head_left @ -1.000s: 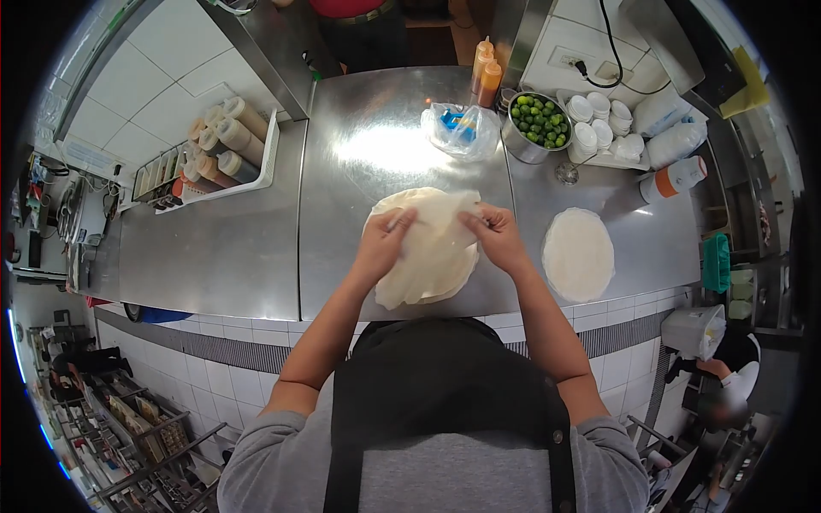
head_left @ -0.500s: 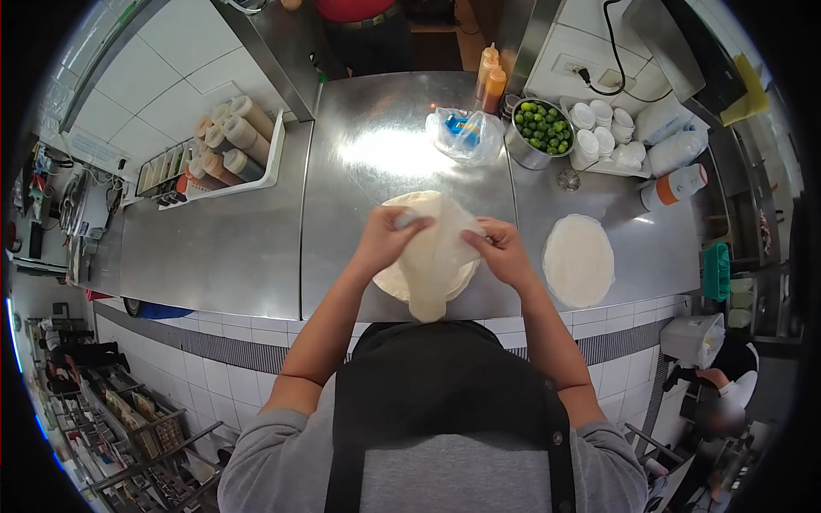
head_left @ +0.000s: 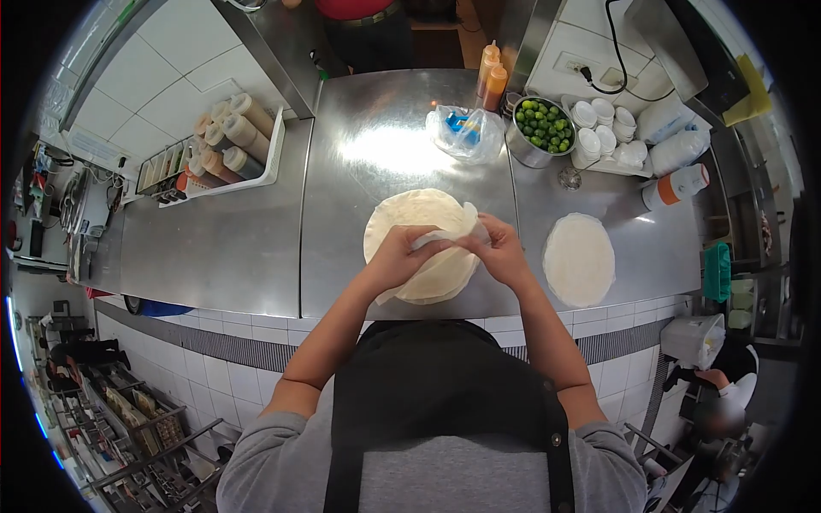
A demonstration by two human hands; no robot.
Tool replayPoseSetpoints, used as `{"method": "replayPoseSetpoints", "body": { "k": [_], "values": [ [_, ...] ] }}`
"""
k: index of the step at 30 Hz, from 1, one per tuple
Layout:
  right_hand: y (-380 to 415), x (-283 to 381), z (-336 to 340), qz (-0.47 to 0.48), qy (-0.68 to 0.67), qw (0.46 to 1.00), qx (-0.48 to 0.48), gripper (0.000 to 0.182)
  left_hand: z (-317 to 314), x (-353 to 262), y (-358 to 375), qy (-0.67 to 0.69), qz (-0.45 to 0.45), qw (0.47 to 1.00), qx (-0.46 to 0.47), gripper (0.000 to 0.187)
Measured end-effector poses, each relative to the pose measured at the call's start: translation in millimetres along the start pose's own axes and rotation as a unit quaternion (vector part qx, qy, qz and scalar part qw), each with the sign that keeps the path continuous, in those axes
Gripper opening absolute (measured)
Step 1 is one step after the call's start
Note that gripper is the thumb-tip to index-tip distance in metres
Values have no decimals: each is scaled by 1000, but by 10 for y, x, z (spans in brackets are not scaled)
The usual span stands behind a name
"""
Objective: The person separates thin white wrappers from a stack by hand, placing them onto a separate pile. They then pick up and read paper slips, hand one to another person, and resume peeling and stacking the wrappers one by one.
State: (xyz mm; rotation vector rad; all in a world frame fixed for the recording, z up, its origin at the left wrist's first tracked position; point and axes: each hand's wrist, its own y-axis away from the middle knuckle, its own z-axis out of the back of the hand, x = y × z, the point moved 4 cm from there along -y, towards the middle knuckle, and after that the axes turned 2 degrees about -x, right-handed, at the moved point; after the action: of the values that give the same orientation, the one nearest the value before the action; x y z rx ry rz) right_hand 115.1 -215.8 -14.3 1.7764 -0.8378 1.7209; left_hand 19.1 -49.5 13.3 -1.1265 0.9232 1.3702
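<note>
Pinched between both hands is a thin, translucent white sheet (head_left: 464, 221), crumpled and folded, its upper edge curling up. My left hand (head_left: 404, 258) grips it from the left with thumb and fingers pressed together. On the other side my right hand (head_left: 501, 251) pinches the sheet close to the left fingertips. Directly below lies a stack of round, pale flatbreads (head_left: 399, 210), partly hidden by my left hand and the sheet. To the right, apart from both hands, another round, whitish flatbread stack (head_left: 579, 261) rests on the steel counter (head_left: 239, 248).
At the back left, a white tray (head_left: 272, 162) holds several sauce bottles. Behind my hands are a plastic bag (head_left: 466, 137), orange sauce bottles (head_left: 493, 88) and a metal pot (head_left: 532, 156) of green limes. White cups (head_left: 605, 138) and a white-and-orange bottle (head_left: 676, 187) stand right. Someone (head_left: 359, 38) stands beyond the counter.
The sheet hung spread out and draped toward the counter's front edge; now it is bunched up. My hands have come closer together and slightly lower, uncovering more of the stack.
</note>
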Motion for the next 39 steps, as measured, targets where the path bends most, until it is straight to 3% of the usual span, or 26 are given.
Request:
{"method": "replayPoseSetpoints", "body": {
  "k": [2, 4, 6, 8, 10, 13, 17, 20, 23, 25, 32, 35, 37, 39],
  "values": [
    [-11, -48, 20, -35, 32, 998, 31, 11, 118, 113, 6, 60, 40, 996, -50, 21],
    [-24, -164, 97, -85, -9, 996, -14, 14, 256, 254, -8, 120, 78, 984, -101, 20],
    [8, -169, 59, -51, -43, 997, -39, 15, 410, 361, 9, 125, 119, 962, -209, 18],
    [19, -110, -15, -17, -79, 995, -64, 16, 417, 371, 13, 165, 128, 953, -220, 20],
    [38, 54, -111, 34, -28, 998, -39, 18, 407, 280, -62, -34, -17, 996, -81, 30],
    [17, 78, -223, 17, 37, 999, 10, 18, 280, 86, -68, -7, 38, 999, -21, 39],
    [7, 71, -246, 35, 74, 996, 28, 18, 184, 51, -118, -46, 100, 994, -15, 38],
    [45, 47, -26, 14, 19, 999, 33, 17, 172, 188, -143, -1, 80, 997, -19, 35],
    [118, -212, 197, -31, -30, 999, 16, 16, 287, 370, -112, 53, 141, 988, -29, 30],
    [168, -409, 271, -73, 4, 997, -32, 15, 344, 420, -124, 87, 113, 987, -67, 25],
    [107, -230, 33, -34, 83, 993, -76, 20, 131, 231, -135, 89, 44, 994, -49, 21],
    [-54, -29, 18, 14, 164, 984, -66, 25, 88, 125, -130, 41, 21, 999, -10, 19],
    [-137, 30, -39, 52, 283, 958, 22, 21, 81, 27, -110, 27, 17, 999, 6, 18],
    [-137, 16, -75, 36, 218, 975, 33, 20, 187, 118, -113, 31, 21, 999, -23, 18]
  ]
}}
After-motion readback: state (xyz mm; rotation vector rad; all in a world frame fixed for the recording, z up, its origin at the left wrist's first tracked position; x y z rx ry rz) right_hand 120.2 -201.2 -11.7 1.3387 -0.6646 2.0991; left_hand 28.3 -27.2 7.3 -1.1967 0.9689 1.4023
